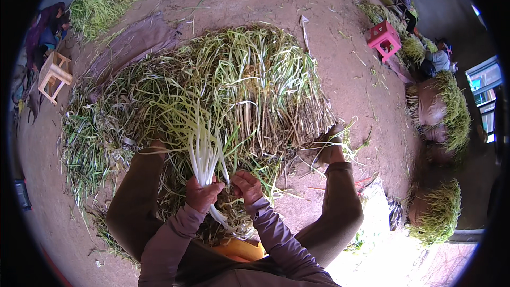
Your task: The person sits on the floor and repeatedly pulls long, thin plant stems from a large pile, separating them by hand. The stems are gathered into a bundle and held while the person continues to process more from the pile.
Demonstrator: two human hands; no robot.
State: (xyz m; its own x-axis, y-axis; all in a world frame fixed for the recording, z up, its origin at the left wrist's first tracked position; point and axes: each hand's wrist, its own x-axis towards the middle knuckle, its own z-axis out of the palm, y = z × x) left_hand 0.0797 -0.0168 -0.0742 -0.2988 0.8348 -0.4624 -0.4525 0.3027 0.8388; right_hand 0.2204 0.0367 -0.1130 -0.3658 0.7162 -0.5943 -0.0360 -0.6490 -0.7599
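Note:
My left hand [202, 194] is closed around a bunch of long white stalks [203, 163] with pale yellow-green leaves, which fan out away from me. Just right of the bunch, my right hand [246, 186] has its fingers pinched at the lower end of a single stalk [225, 167]; how firmly it holds the stalk is hard to tell. Beneath and beyond both hands spreads a large heap of leafy stalks [223, 67], with brown, soil-covered lower ends towards the right. Loose peelings and dry leaves [239, 223] lie between my legs, near a yellow object [239, 249].
A pink plastic stool [384, 40] stands at the upper right, near two seated people. Another person sits at the upper left beside a tan stool [55, 73]. Wrapped leafy bundles [434, 107] line the right side. A leafy pile [101, 8] lies at the upper left.

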